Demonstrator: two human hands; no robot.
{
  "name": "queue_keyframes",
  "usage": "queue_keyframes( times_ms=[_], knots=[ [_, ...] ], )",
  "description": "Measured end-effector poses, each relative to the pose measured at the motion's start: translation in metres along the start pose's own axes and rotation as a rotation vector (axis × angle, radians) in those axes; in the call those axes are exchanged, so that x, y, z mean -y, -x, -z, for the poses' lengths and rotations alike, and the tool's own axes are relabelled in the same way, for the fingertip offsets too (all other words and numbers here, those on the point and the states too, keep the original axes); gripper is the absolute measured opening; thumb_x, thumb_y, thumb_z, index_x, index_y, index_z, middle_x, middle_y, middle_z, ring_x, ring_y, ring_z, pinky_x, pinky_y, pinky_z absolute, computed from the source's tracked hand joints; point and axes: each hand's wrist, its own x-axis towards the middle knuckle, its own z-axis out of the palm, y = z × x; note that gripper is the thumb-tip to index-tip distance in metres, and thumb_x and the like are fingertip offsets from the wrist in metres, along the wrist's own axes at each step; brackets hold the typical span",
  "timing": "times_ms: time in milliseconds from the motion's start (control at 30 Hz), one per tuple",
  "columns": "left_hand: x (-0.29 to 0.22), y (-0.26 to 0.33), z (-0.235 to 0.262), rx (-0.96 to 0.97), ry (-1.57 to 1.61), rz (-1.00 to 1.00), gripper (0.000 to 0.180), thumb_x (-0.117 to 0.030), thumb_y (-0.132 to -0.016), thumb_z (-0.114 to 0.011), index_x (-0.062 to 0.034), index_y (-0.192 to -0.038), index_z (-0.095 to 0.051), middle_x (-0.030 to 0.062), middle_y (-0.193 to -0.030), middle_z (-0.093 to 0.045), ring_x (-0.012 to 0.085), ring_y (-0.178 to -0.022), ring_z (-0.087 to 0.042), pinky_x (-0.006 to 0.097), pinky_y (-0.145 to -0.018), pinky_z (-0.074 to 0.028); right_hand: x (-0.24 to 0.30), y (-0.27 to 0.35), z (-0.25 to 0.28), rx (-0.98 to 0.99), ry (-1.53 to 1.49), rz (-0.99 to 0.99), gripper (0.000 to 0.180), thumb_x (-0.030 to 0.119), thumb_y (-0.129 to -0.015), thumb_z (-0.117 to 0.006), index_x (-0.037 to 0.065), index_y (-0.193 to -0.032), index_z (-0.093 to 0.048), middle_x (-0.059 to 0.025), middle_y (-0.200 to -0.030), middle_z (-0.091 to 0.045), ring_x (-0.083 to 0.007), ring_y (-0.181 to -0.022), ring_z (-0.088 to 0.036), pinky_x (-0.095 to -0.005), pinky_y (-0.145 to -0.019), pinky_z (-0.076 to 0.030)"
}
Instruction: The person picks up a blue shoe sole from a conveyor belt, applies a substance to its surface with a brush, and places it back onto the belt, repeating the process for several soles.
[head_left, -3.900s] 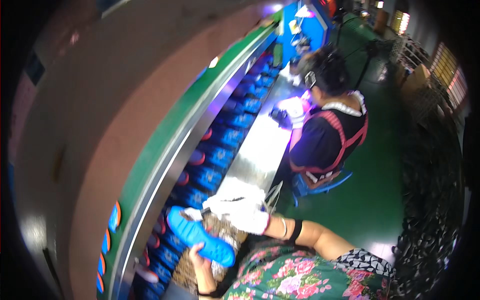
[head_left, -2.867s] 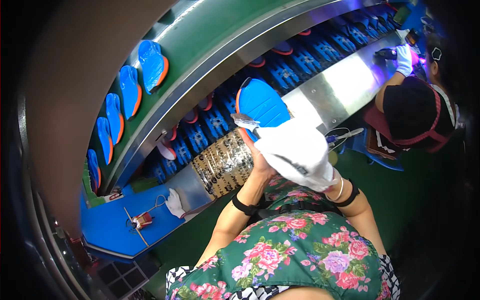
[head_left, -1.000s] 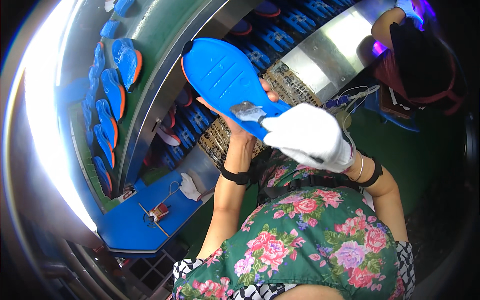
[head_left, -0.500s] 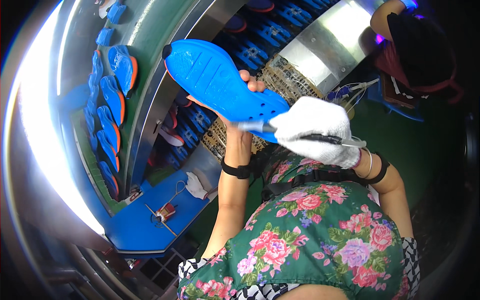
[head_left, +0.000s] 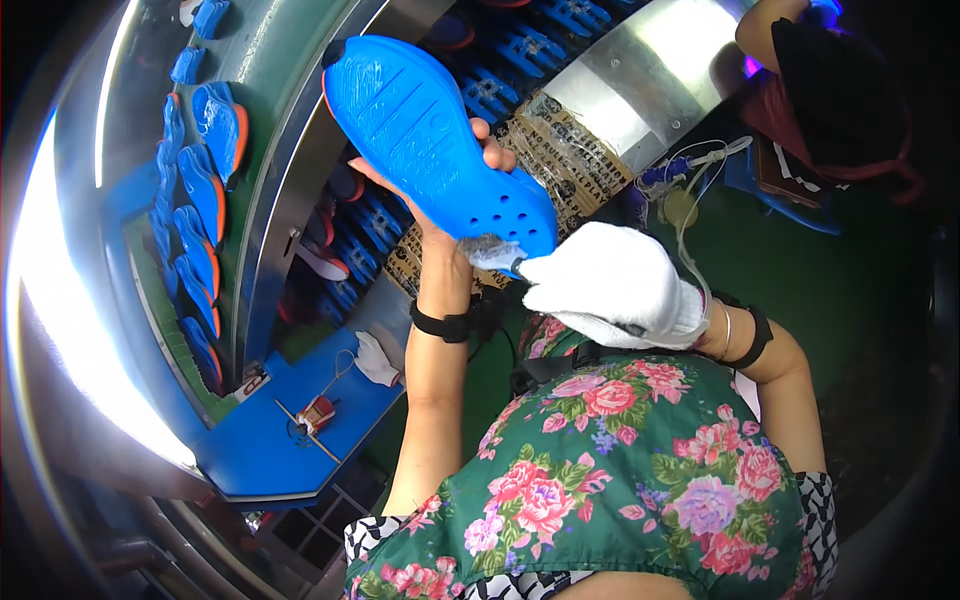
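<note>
My bare left hand (head_left: 432, 226) grips a blue shoe sole (head_left: 425, 130) from beneath, its fingertips curled over the far edge. The sole is tilted, its wide ridged end up and left, the end with small holes nearest my right hand. Wet, shiny streaks show on the ridged part. My right hand (head_left: 615, 285), in a white knit glove, is closed around a brush (head_left: 490, 250); the glove hides most of the handle. The bristles lie at the lower edge of the holed end; whether they touch it I cannot tell.
On the left, a green conveyor belt (head_left: 265, 75) carries several blue soles with orange edges (head_left: 203, 190). A blue shelf (head_left: 260, 450) holds a small red container (head_left: 316, 413) and a white glove (head_left: 375, 358). Racked soles stand behind. A pale tube (head_left: 685, 250) hangs by my right wrist; another person (head_left: 830, 100) is at upper right.
The sole and my left hand have shifted up and to the left. My right hand has turned, and the brush is now lower along the holed end's edge, its bristles plainer to see.
</note>
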Motion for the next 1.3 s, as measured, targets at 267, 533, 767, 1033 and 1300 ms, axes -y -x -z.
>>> queue_keyframes(
  times_ms=[267,533,767,1033,1300],
  knots=[
    [-0.008,-0.002,-0.008,0.084,-0.113,0.202,0.12,-0.1,-0.068,-0.046,-0.0049,-0.142,-0.046,0.0205,-0.11,-0.064,0.0307,-0.084,-0.063,0.045,-0.079,-0.05,-0.008,-0.002,0.006,0.01,0.061,0.013,0.025,0.005,-0.079,-0.08,0.008,-0.103,-0.076,-0.0086,-0.103,-0.076,-0.0258,-0.084,-0.072,-0.0366,-0.074,-0.058],
    [-0.01,-0.008,-0.001,0.157,-0.055,0.388,0.134,-0.103,-0.063,-0.04,-0.0047,-0.155,-0.034,0.03,-0.123,-0.062,0.0439,-0.091,-0.07,0.055,-0.075,-0.061,-0.016,0.003,0.004,0.067,-0.511,-0.319,0.023,0.005,-0.076,-0.081,0.01,-0.099,-0.077,-0.0092,-0.101,-0.075,-0.0271,-0.085,-0.07,-0.0364,-0.074,-0.059],
    [-0.01,-0.017,0.003,0.038,-0.179,0.654,0.126,-0.097,-0.074,-0.032,-0.0009,-0.155,-0.034,0.0333,-0.123,-0.062,0.0455,-0.098,-0.07,0.058,-0.081,-0.061,-0.012,0.005,0.002,0.298,-0.117,0.064,0.025,0.008,-0.079,-0.077,0.011,-0.104,-0.076,-0.007,-0.102,-0.074,-0.027,-0.083,-0.069,-0.0375,-0.075,-0.057],
    [-0.005,-0.02,-0.027,-0.083,-0.682,0.749,0.112,-0.09,-0.084,-0.033,-0.0043,-0.156,-0.035,0.0322,-0.135,-0.057,0.044,-0.111,-0.067,0.057,-0.085,-0.061,-0.022,0.002,0.004,0.399,-0.038,0.149,0.024,0.013,-0.078,-0.08,0.009,-0.101,-0.075,-0.0078,-0.103,-0.073,-0.0262,-0.086,-0.069,-0.0368,-0.073,-0.057],
    [-0.004,-0.025,-0.015,-0.211,-0.854,0.696,0.105,-0.087,-0.089,-0.03,-0.006,-0.156,-0.037,0.0295,-0.141,-0.056,0.0386,-0.115,-0.067,0.052,-0.086,-0.062,-0.028,-0.013,0.017,0.422,-0.292,0.035,0.021,0.007,-0.078,-0.08,0.008,-0.099,-0.077,-0.0073,-0.102,-0.076,-0.0259,-0.081,-0.071,-0.0372,-0.072,-0.055]
  ],
)
